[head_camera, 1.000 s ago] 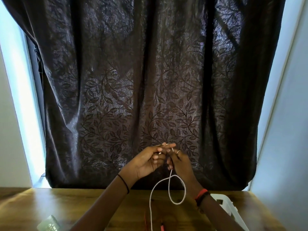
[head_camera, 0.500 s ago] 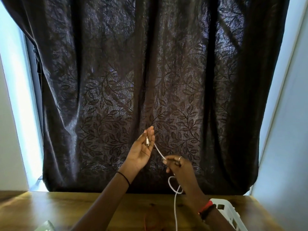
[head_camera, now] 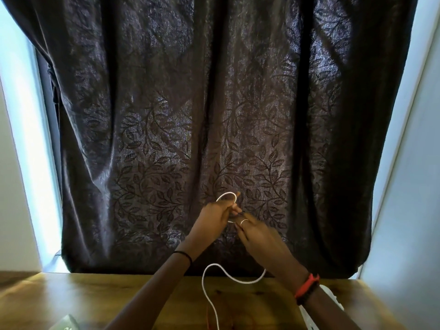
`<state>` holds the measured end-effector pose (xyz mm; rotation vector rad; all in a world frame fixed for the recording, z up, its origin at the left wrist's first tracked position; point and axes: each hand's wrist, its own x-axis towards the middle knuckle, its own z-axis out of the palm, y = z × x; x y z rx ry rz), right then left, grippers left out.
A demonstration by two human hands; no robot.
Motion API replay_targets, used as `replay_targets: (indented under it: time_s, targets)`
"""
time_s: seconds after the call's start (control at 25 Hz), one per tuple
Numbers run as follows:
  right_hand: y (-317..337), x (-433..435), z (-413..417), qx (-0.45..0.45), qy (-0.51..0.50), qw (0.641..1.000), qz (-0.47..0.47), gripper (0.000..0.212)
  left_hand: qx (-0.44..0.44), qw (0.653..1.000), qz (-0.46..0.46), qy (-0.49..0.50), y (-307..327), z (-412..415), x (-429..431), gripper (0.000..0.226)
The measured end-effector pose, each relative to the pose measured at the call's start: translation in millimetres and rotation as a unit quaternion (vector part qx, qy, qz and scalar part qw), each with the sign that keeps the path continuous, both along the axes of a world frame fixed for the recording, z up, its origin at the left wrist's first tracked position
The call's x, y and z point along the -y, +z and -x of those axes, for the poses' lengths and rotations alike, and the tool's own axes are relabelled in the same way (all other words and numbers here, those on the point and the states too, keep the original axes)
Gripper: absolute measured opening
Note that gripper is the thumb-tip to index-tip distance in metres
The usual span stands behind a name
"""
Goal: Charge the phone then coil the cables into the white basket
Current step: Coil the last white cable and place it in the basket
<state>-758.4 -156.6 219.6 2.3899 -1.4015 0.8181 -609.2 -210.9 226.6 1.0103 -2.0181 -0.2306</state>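
Where the wooden table (head_camera: pixel 71 298) runs out at the lower left corner, a pale, see-through object (head_camera: pixel 63 325) pokes into view, too cropped to identify. Behind the table hangs a dark curtain (head_camera: pixel 166 115) patterned with leafy vines, and bright daylight shows along its left edge.

Towards the middle, the left hand (head_camera: pixel 214 215) is raised in front of the curtain, a thin black band (head_camera: pixel 184 254) round its wrist. Its fingers are curled and grip the white cable (head_camera: pixel 225 193), a small loop of which arches just above the knuckles. Below the hands the cable hangs in a slack curve, then trails down across the table to the bottom edge of the view, close beside a thin red strand (head_camera: pixel 207 316) lying on the wood.

The right hand (head_camera: pixel 259 236) meets the left fingertip to fingertip, a ring (head_camera: pixel 244 221) on one finger. Its fingers are slightly bent and pinch the cable at that meeting point; the cable's run beneath the palm is hidden. Red and black bands (head_camera: pixel 307 288) circle this wrist.

Just right of that wrist, the white basket (head_camera: pixel 333 298) sits on the table's right side, mostly covered by the forearm. A pale wall (head_camera: pixel 416 210) closes the right edge.
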Motion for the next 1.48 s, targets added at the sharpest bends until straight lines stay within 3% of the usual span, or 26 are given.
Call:
replay_targets:
  time_s: [0.08,0.16,0.24,0.32,0.4,0.52,0.64,0.72,0.8,0.92,1.08,1.16,1.24,1.36,1.48]
  targets:
    - [4,2,7,-0.002,-0.003,0.999,0.046,0.026,0.134,0.989,0.001,0.055,1,-4,-4,0.025]
    - [8,7,16,0.018,0.008,0.997,0.07,0.022,0.161,0.987,-0.032,0.002,-2,-9,-6,0.016]
    - [13,11,25,0.052,0.023,0.996,0.068,0.029,0.063,0.984,-0.135,-0.1,-5,-11,-9,0.016]
    - [15,14,29,0.102,0.048,0.992,0.056,0.02,-0.062,0.963,-0.22,-0.145,-3,-12,-14,0.023]
    - [15,18,29,0.172,0.08,0.981,0.044,0.017,-0.175,0.912,-0.307,-0.209,0,-11,-20,0.03]
    - [14,18,23,0.281,0.108,0.953,0.042,0.018,-0.332,0.787,-0.414,-0.315,5,-16,-25,0.024]
    - [11,13,9,0.395,0.094,0.914,-0.02,0.016,-0.484,0.668,-0.442,-0.352,7,-12,-31,0.01]
    - [5,12,-1,0.465,0.073,0.879,-0.074,0.016,-0.571,0.602,-0.438,-0.347,6,-5,-31,0.023]
    - [-2,13,-8,0.493,0.044,0.864,-0.094,0.016,-0.608,0.568,-0.434,-0.345,8,1,-30,0.035]
    - [-3,11,-12,0.443,0.024,0.893,-0.077,0.021,-0.626,0.54,-0.421,-0.372,12,9,-27,0.043]
    - [-6,6,-13,0.277,-0.035,0.958,-0.066,0.028,-0.651,0.556,-0.393,-0.334,21,17,-21,0.039]
    - [-8,3,-13,0.209,-0.071,0.971,-0.092,0.034,-0.657,0.572,-0.383,-0.308,26,20,-15,0.034]
    - [-5,0,-14,0.152,-0.082,0.979,-0.107,0.035,-0.647,0.609,-0.371,-0.27,32,24,-10,0.027]
    - [1,-7,-15,0.092,-0.08,0.987,-0.101,0.034,-0.552,0.75,-0.309,-0.193,38,32,-9,0.024]
    - [11,-10,-10,0.087,-0.086,0.988,-0.092,0.029,-0.361,0.9,-0.201,-0.138,31,36,-11,0.024]
